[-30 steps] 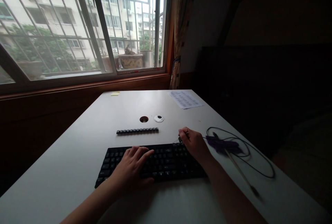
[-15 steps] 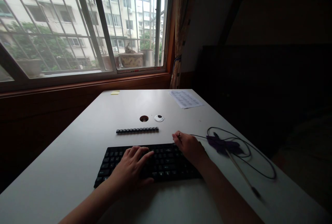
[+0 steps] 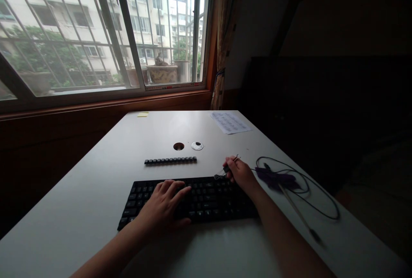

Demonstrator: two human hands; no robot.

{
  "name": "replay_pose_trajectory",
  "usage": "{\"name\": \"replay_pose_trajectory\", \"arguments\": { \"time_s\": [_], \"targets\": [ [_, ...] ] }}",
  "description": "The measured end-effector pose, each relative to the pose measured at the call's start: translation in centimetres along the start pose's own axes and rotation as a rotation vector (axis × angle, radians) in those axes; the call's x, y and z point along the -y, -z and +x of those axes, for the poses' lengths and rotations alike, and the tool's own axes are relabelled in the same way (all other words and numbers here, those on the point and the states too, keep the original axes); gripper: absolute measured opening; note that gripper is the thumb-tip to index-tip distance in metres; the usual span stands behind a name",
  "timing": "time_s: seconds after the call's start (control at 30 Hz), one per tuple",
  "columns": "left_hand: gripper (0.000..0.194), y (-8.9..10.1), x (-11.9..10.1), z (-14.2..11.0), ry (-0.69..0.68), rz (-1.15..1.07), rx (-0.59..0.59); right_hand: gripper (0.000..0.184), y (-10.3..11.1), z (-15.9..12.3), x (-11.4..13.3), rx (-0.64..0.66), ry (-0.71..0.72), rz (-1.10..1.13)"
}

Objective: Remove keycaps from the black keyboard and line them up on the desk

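A black keyboard (image 3: pixel 206 205) lies flat on the white table. My left hand (image 3: pixel 167 198) rests on its left-middle part, fingers spread over the keys and thumb near the front edge. Above the keyboard's back right edge, my right hand (image 3: pixel 240 173) is closed around a wire keycap puller (image 3: pixel 226 169). The puller's wire loops point down and left, close to the back edge; a small dark piece shows at their tips, too small to tell if it is gripped. Behind the keyboard, several black keycaps (image 3: pixel 170 161) stand in a straight row.
A cable (image 3: pixel 322 209) coils at the right beside a dark purple cloth (image 3: pixel 278 179) and a thin brush-like stick (image 3: pixel 299 211). Farther back are a round hole (image 3: pixel 178 146), a white ring cover (image 3: pixel 197 146), printed sheets (image 3: pixel 231 122) and yellow sticky notes (image 3: pixel 143 114).
My right hand has lifted and shifted right from the keyboard's back edge, turning so the puller's wires now show. My left hand stays on the keys.
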State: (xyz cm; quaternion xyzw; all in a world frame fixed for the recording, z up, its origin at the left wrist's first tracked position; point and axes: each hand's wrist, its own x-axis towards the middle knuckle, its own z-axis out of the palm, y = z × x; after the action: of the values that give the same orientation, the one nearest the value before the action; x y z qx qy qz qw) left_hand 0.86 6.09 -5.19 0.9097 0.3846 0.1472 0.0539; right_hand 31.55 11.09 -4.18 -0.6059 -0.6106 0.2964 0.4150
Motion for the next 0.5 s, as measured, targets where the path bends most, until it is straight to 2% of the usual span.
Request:
{"name": "replay_pose_trajectory", "arguments": {
  "time_s": [0.27,0.4,0.5],
  "targets": [
    [0.076,0.2,-0.1,0.1,-0.025,-0.029,-0.031,0.038,-1.1,-2.0,3.4,0.003,0.175,0.001],
    [0.056,0.7,-0.3,0.3,-0.019,-0.140,-0.102,0.034,-2.3,-3.2,4.5,0.081,0.271,0.060],
    [0.036,1.3,-0.4,0.4,0.056,-0.277,-0.181,0.030,-3.3,-3.8,4.9,0.146,0.342,0.104]
  ]
}}
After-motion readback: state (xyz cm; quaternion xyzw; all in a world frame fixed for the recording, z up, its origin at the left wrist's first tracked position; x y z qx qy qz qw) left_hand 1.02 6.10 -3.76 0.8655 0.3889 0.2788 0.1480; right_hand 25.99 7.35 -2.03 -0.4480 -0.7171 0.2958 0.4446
